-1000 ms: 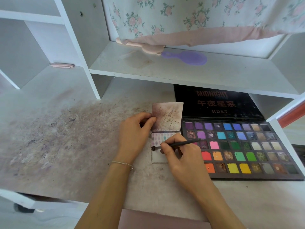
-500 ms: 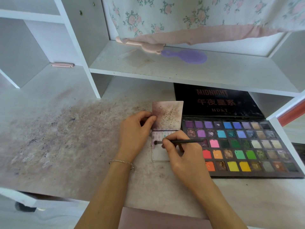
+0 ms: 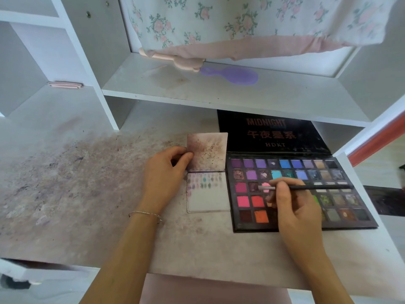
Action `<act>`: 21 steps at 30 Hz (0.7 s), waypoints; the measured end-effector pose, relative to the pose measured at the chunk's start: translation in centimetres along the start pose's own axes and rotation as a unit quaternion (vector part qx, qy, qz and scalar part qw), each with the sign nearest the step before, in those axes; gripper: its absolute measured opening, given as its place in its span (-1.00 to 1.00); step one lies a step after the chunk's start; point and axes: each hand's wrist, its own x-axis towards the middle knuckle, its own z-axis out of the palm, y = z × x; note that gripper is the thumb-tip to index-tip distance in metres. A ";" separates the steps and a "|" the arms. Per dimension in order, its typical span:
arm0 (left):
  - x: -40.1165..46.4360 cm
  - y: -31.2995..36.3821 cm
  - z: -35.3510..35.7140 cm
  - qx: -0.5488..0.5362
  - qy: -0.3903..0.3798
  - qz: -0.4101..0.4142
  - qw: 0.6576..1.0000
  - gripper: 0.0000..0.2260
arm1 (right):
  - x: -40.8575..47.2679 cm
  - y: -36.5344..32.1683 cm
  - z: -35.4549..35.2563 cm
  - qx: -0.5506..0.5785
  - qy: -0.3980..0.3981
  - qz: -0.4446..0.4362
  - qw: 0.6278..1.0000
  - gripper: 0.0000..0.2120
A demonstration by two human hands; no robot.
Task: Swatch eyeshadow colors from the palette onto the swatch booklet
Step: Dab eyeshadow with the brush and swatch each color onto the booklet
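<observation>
An open eyeshadow palette with several rows of coloured pans lies at the right of the desk, its black lid propped up behind. To its left lies the open swatch booklet, with rows of faint colour dabs on its lower page and a stained upper flap. My left hand pinches the left edge of the flap. My right hand holds a thin black brush sideways over the palette, its tip on a light pink pan.
The desk top is smeared with powder stains. A white shelf overhangs the palette lid and carries a purple hairbrush and a pink comb. A floral cloth hangs above. A white upright stands at the left.
My right hand has carried the brush rightward, from the booklet's lower page to the palette's pink pan. The left hand stays on the flap.
</observation>
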 end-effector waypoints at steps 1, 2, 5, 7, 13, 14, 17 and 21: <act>0.0 0.0 0.0 0.002 0.000 0.000 1.000 -0.90 | -0.1 0.2 -0.4 -0.004 0.000 0.001 1.000 -0.83; -0.1 0.1 0.0 0.002 0.000 0.000 1.000 -0.90 | -0.1 0.3 -0.6 -0.011 0.001 0.001 1.000 -0.83; -0.1 0.2 0.0 0.002 -0.002 -0.002 1.000 -0.89 | -0.3 0.6 -1.0 -0.035 0.005 -0.004 0.999 -0.83; -0.1 0.3 0.0 0.002 -0.001 -0.003 1.000 -0.89 | -0.4 0.7 -0.9 -0.042 0.002 -0.012 0.999 -0.83; -0.2 0.4 0.0 0.002 0.002 -0.006 1.000 -0.89 | -0.4 0.9 -0.7 -0.108 -0.041 -0.057 0.992 -0.88; -0.2 0.4 -0.1 0.004 0.001 -0.005 1.000 -0.89 | -0.4 0.9 -0.7 -0.117 -0.045 -0.061 0.990 -0.89; -0.2 0.4 -0.1 0.003 0.001 -0.006 1.000 -0.89 | -0.4 0.8 -0.7 -0.111 -0.044 -0.061 0.991 -0.87; -0.2 0.4 -0.1 -0.002 0.000 -0.014 1.000 -0.89 | -0.3 0.6 -0.7 -0.090 -0.057 -0.060 0.992 -0.84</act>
